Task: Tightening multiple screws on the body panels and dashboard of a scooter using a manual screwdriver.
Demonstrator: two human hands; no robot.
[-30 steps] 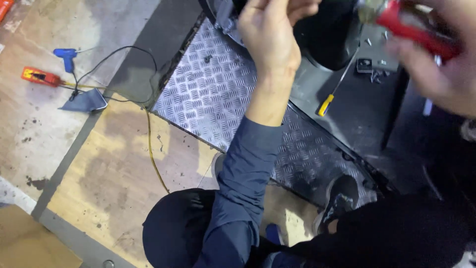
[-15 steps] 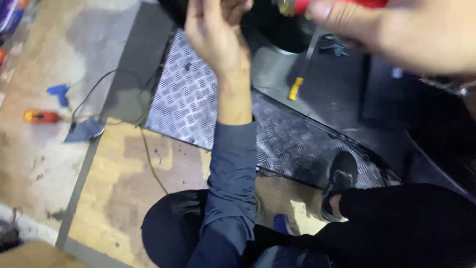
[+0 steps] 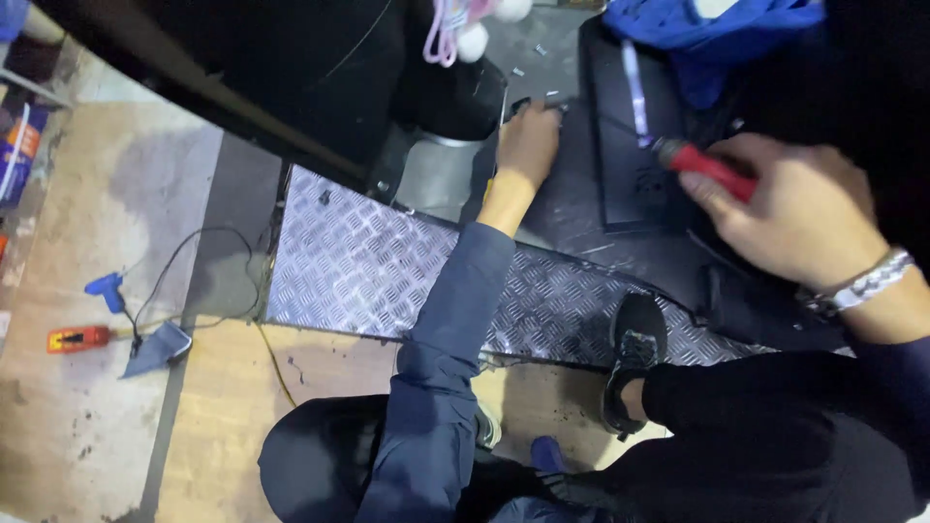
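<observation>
My left hand (image 3: 528,145) reaches forward in a blue sleeve and lies knuckles-up on a dark grey platform (image 3: 441,179). Its fingertips touch small dark parts (image 3: 535,103) there; whether they grip one is hidden. My right hand (image 3: 799,213), with a metal wrist bracelet, is closed around a red-handled tool (image 3: 702,163). The tool's tip points toward a flat black panel (image 3: 625,165) on the platform.
A ribbed metal tread plate (image 3: 358,266) runs below the platform. My black shoe (image 3: 632,353) stands on it. A blue glue gun (image 3: 105,288), an orange tool (image 3: 76,338) and a cable lie on the wooden floor at left. Blue cloth (image 3: 717,34) sits at top right.
Both hands have dropped from close to the camera down to the platform. The left hand now rests on the small parts. The view has tilted further forward.
</observation>
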